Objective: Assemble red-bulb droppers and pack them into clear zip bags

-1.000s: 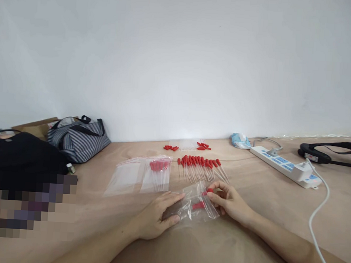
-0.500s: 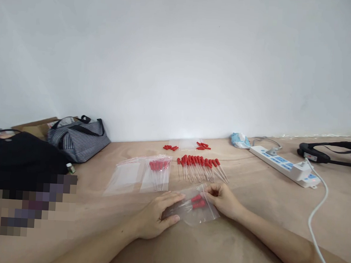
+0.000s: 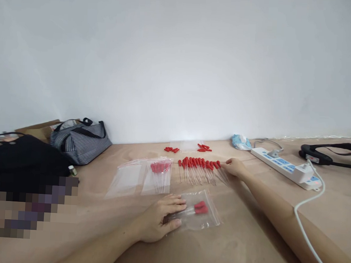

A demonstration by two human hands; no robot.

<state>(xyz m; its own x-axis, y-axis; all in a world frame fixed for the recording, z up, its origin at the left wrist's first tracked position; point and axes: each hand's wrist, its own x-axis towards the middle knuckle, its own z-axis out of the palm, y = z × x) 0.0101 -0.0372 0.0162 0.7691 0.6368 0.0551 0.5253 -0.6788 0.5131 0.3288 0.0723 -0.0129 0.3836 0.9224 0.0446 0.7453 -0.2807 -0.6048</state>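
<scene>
A clear zip-lock bag (image 3: 208,223) lies on the table before me, with droppers (image 3: 201,207) inside; their red bulbs point to the bag's zip end on the right. My left hand (image 3: 166,216) holds the bag's left end between thumb and fingers, covering the dropper tips. Beyond it is a row of red-bulbed droppers (image 3: 195,162) with thin clear stems. My right hand (image 3: 235,167) reaches to the right end of that row, fingers stretched towards the last bulb and a little apart from it. To the left lies another bag with several droppers (image 3: 160,167) in it.
Flat zip-lock bags (image 3: 128,178) lie at left. Loose red bulbs (image 3: 171,149) and clear stems (image 3: 189,146) sit near the wall. At right are a power strip (image 3: 283,166), a white cable (image 3: 303,230) and black headgear (image 3: 325,154). A striped bag (image 3: 84,141) stands back left.
My right hand has let go of the bag's zip end and moved away, up and right, to the dropper row. My left hand stays on the bag, which now lies flatter.
</scene>
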